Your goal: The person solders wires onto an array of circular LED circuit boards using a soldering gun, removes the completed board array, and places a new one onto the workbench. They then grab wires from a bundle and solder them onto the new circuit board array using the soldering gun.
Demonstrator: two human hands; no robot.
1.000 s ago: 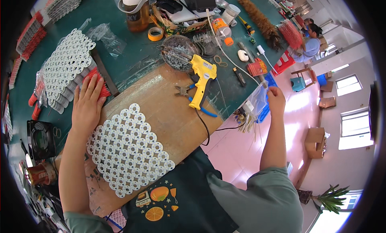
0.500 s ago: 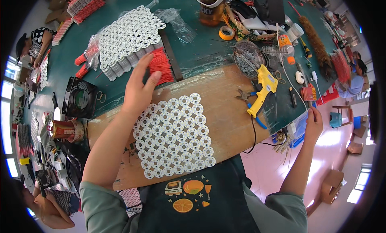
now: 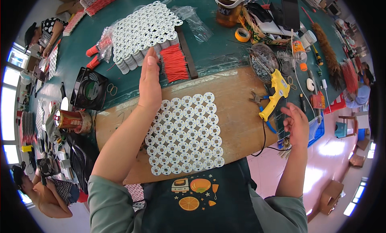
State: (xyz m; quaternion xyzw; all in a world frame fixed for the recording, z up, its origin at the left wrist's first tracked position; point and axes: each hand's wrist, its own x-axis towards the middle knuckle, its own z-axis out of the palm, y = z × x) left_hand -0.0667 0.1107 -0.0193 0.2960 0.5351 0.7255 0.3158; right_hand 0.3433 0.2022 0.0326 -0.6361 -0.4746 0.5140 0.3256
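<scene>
My left hand point(image 3: 150, 82) is held edge-on with its fingers stretched out, just left of a bundle of red wires point(image 3: 174, 63). It holds nothing that I can see; whether it touches the wires or the boards beyond is unclear. Beyond its fingertips stands a thick stack of white round-disc circuit boards point(image 3: 144, 30). A single sheet of joined round boards point(image 3: 185, 132) lies flat below my left wrist, partly covered by the forearm. My right hand point(image 3: 296, 124) is raised off the right edge of the table, fingers loosely bent and apart, near a yellow glue gun point(image 3: 276, 94).
A brown work board point(image 3: 237, 112) covers the near table. Blue-handled pliers point(image 3: 257, 98) lie beside the glue gun; its cable hangs over the edge. A small fan point(image 3: 90, 88) and red can point(image 3: 66, 118) stand left, a drink jug point(image 3: 229, 10) far. Other people sit left and right.
My right hand has moved left and its pinched fingers have come apart. My left hand has turned edge-on beside the red wires. The scene has shifted rightward in view.
</scene>
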